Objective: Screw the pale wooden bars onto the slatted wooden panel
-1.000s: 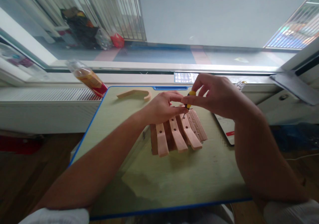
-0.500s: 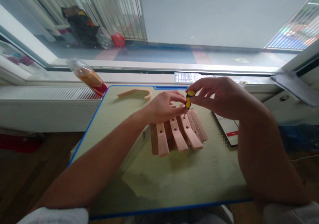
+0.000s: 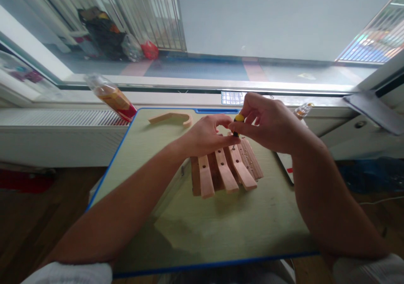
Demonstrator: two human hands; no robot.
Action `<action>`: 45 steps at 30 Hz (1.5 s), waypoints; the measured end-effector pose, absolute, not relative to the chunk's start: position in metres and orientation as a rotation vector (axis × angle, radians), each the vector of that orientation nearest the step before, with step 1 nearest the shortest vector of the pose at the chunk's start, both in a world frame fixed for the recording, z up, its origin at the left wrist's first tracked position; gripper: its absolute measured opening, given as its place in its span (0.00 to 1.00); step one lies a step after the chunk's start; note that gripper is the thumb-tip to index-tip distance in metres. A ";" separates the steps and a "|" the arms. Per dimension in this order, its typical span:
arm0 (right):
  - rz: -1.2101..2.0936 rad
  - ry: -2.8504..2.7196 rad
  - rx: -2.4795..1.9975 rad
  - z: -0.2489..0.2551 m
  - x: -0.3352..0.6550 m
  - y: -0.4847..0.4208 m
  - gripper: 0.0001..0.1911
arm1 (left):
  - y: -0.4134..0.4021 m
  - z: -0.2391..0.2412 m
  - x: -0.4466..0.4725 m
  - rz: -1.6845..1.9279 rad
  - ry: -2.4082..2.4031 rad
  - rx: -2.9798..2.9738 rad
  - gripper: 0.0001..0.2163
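While my right hand [image 3: 268,124] pinches the yellow-handled screwdriver [image 3: 239,118] upright, tip down on the wooden slat rack [image 3: 225,172] mid-table [image 3: 221,229], my left hand [image 3: 205,136] rests on the rack's far end, at nine o'clock from the tool. Whether its curled fingers clasp anything, I cannot tell.

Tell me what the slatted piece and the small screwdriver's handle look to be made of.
Pale slatted wooden panel: bare light wood by its matt tan surface and drilled holes. Small yellow-and-black screwdriver handle, pinched in the right hand: probably smooth moulded plastic, but it is mostly hidden, so unsure.
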State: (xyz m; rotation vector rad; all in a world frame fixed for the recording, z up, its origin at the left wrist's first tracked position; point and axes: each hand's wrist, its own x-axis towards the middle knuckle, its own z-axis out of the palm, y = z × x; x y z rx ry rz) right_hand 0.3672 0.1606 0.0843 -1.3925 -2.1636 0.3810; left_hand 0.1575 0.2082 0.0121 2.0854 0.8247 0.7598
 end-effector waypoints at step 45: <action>0.469 -2.177 -1.391 0.090 0.380 0.161 0.17 | 0.207 0.016 0.159 0.701 0.855 2.063 0.18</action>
